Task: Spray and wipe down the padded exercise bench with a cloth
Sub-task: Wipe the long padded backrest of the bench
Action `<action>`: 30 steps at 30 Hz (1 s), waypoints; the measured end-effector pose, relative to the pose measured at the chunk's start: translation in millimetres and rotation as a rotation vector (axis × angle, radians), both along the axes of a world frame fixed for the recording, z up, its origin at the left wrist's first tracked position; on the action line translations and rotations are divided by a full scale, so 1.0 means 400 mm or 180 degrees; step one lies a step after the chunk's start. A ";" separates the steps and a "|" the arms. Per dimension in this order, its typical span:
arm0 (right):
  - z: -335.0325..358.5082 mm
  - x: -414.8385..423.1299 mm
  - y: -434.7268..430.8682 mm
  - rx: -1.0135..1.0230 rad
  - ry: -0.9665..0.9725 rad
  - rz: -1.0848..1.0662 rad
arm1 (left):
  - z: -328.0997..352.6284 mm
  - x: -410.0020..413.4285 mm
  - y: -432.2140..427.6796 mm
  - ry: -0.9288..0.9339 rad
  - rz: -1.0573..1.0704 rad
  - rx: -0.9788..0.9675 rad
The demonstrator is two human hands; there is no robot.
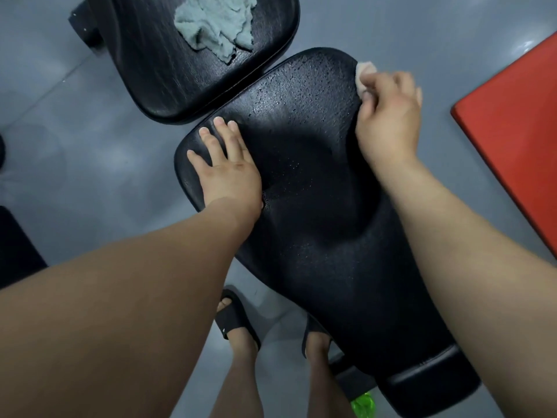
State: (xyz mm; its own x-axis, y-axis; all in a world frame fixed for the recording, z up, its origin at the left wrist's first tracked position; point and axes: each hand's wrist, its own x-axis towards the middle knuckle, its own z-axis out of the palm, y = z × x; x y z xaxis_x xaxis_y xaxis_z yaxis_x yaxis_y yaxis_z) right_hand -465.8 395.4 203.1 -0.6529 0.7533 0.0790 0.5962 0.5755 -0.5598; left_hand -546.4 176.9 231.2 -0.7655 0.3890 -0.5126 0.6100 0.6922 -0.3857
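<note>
Bench (316, 206), left hand (226, 167) spread flat on it, right hand (388, 116) pinching pale cloth (363, 72), grey towel (214, 25) beyond

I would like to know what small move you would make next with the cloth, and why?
Probably sweep the right hand with its pale cloth leftward across the bench pad: spray droplets bead on the far end, the cloth sits at the right edge, and the left hand lies flat, bracing the pad.

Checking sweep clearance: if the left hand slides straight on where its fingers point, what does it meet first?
The left hand lies flat on the near pad; past its edge, likely the far pad first, grey cloth beyond; heights unclear.
</note>
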 end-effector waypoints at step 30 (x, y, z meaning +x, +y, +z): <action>0.008 0.064 -0.080 0.0136 0.0337 0.0090 | 0.013 0.004 -0.006 -0.0055 0.0008 0.0146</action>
